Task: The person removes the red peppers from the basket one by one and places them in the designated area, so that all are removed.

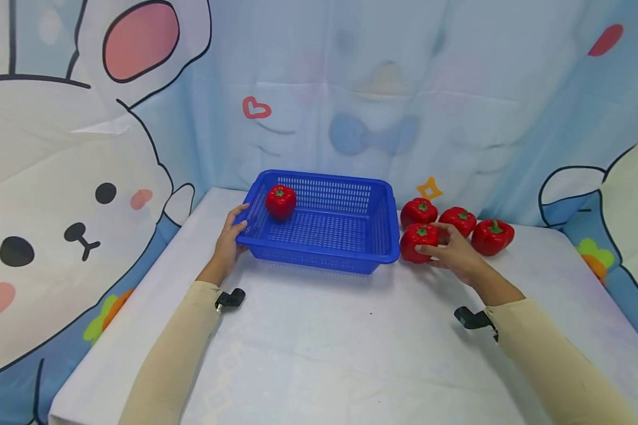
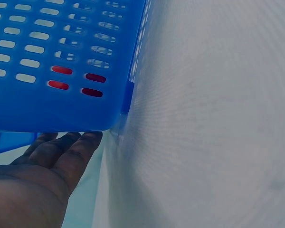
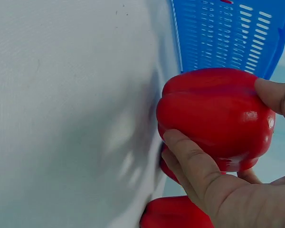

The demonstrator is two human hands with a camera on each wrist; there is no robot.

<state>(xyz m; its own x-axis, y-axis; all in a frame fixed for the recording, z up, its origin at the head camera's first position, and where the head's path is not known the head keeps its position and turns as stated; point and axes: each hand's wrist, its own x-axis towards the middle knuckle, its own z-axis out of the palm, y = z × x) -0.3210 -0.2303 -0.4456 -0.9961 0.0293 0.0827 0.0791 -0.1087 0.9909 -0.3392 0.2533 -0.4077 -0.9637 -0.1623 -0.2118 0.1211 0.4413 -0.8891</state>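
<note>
A blue plastic basket (image 1: 324, 230) with slotted walls holds one red bell pepper (image 1: 280, 202) in its back left part. My left hand (image 1: 228, 239) grips the basket's left rim. The left wrist view shows its fingers (image 2: 69, 154) against the rim, with the thumb out of sight there. To the right of the basket, my right hand (image 1: 454, 251) holds another red bell pepper (image 1: 419, 242), thumb on one side and fingers on the other. This held pepper (image 3: 216, 116) overlaps the basket's end in the right wrist view.
Three more red bell peppers stand behind and right of the held one: one at the basket's corner (image 1: 419, 211), a middle one (image 1: 459, 221) and a rightmost one (image 1: 492, 237). A white-covered table (image 1: 319, 348) carries everything. A patterned blue curtain (image 1: 308, 53) hangs behind it.
</note>
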